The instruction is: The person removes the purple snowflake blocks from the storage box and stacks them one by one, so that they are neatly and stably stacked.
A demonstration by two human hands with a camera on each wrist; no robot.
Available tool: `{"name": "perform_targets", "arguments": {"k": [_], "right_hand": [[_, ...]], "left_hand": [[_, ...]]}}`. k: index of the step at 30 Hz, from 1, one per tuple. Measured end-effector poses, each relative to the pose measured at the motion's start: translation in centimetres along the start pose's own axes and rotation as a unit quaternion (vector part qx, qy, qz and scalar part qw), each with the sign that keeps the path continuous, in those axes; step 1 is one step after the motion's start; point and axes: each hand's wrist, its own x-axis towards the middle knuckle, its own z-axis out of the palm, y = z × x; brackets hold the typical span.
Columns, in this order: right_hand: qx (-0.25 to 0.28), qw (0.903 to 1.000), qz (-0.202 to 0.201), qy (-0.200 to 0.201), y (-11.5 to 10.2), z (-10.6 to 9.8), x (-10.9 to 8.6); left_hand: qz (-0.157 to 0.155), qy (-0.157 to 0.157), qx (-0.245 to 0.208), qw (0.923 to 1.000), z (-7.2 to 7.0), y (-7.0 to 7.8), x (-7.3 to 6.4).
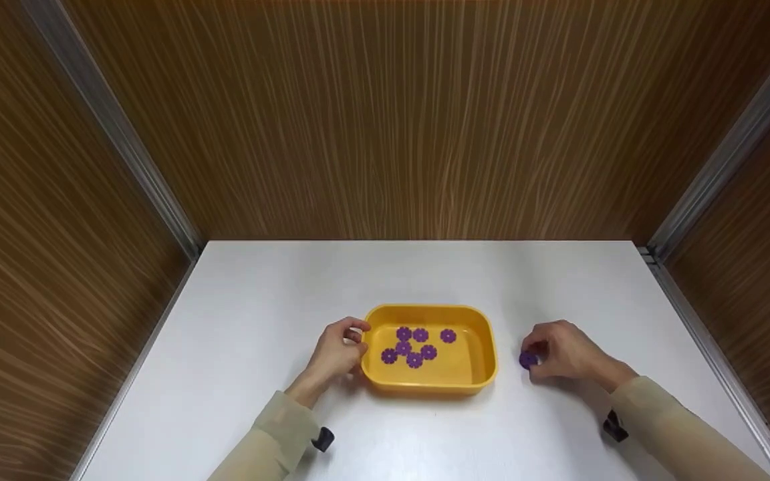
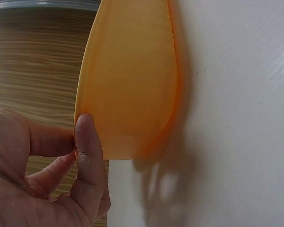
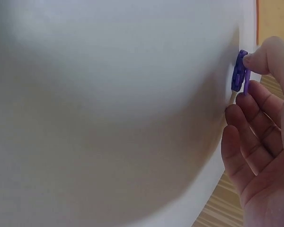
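While hands [image 1: 333, 349] [image 1: 564, 351] flank it, the tray [image 1: 458, 369] (yellow) holds purple pieces [image 1: 403, 348].

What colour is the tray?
The tray is warm yellow, best seen in the head view.

Seven purple flower-shaped pieces [image 1: 403, 348] lie inside a yellow tray [image 1: 455, 375].

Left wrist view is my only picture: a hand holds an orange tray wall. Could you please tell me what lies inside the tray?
Observer: Seven purple flower-shaped pieces lie inside the yellow tray.
Operator: Thank you. What is in the other hand?
Observer: The right hand pinches more purple pieces.
Operator: Is this hand over the tray?
Observer: No, it is apart from the tray, to its right.
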Motion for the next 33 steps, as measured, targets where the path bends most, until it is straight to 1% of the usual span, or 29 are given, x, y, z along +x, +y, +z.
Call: {"name": "perform_targets", "arguments": {"k": [3,7,14,18,21,26,29,31,33], "right_hand": [[-0.002,0.9999,-0.010,0.007,0.1,0.1,0.0],[-0.001,1.0000,-0.006,0.001,0.1,0.1,-0.1],[0.003,0.9999,0.005,-0.009,0.0,0.0,-0.1],[-0.002,0.9999,0.007,-0.014,0.0,0.0,-0.1],[-0.005,0.9997,0.013,-0.020,-0.2,-0.1,-0.1],[-0.008,0.9989,0.041,-0.019,-0.9,-0.6,0.1],[-0.014,0.9996,0.022,0.004,-1.6,-1.0,0.5],[-0.015,0.9993,-0.013,0.030,-2.2,-1.4,0.9],[-0.014,0.9967,-0.054,0.059,-2.8,-1.6,1.4]], "left_hand": [[0.000,-0.001,-0.004,1.0000,0.0,-0.1,0.0],[-0.002,0.001,-0.003,1.0000,0.0,0.0,0.0],[-0.015,0.004,0.004,0.9999,0.1,0.3,-0.1],[-0.013,0.005,0.008,0.9999,0.1,0.3,0.0],[-0.010,0.006,0.009,0.9999,0.2,0.2,0.0],[-0.005,0.003,0.006,1.0000,0.2,0.1,0.0],[-0.001,0.000,-0.002,1.0000,0.2,0.0,0.1],[0.003,-0.001,-0.007,1.0000,0.1,-0.1,0.1],[0.009,-0.002,-0.011,0.9999,0.1,-0.1,0.0]]}}
